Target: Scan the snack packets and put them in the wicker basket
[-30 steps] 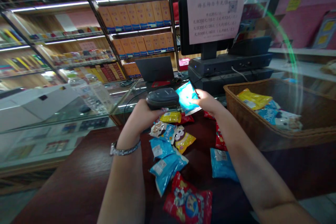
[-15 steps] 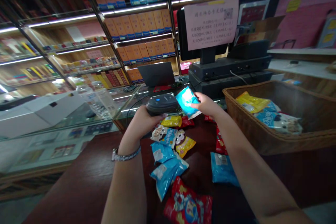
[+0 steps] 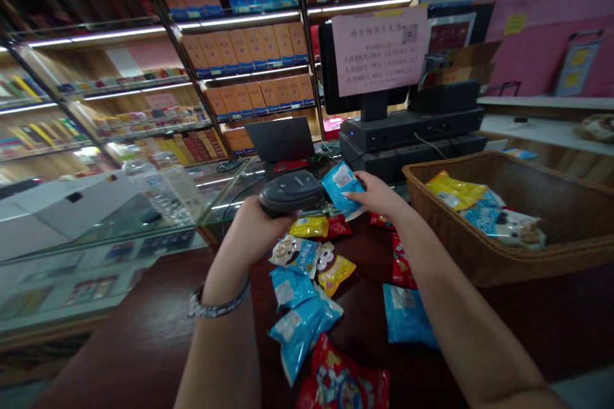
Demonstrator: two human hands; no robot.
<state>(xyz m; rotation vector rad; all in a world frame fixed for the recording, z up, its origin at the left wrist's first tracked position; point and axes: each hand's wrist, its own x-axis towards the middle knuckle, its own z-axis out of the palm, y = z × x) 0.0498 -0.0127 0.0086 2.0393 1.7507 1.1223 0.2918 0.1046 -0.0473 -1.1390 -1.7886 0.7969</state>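
Observation:
My left hand [image 3: 254, 230] is wrapped round a black barcode scanner [image 3: 291, 192], whose front points right. Just beyond the scanner's front, my right hand [image 3: 377, 197] pinches a blue snack packet [image 3: 343, 186] with its white label toward me. Below both hands, snack packets lie on the dark red table: a yellow packet [image 3: 309, 227], a blue and white packet [image 3: 296, 255], a yellow packet with a cartoon face [image 3: 333, 268], several blue packets [image 3: 300, 329] and a red packet [image 3: 345, 380]. Under my right forearm lie another blue packet [image 3: 407, 316] and a red one [image 3: 401, 262].
At right stands a wicker basket [image 3: 460, 255] holding a few packets. Behind are a monitor with a pink paper sign [image 3: 378, 51], a black till base [image 3: 412, 131] and a laptop [image 3: 281, 139]. A glass counter [image 3: 163, 243] with a white box [image 3: 81, 204] is at left.
The bright light on the blue packet is gone, and its white label now shows. The scanner's blue light is no longer visible. Both hands keep their hold; the view has shifted slightly.

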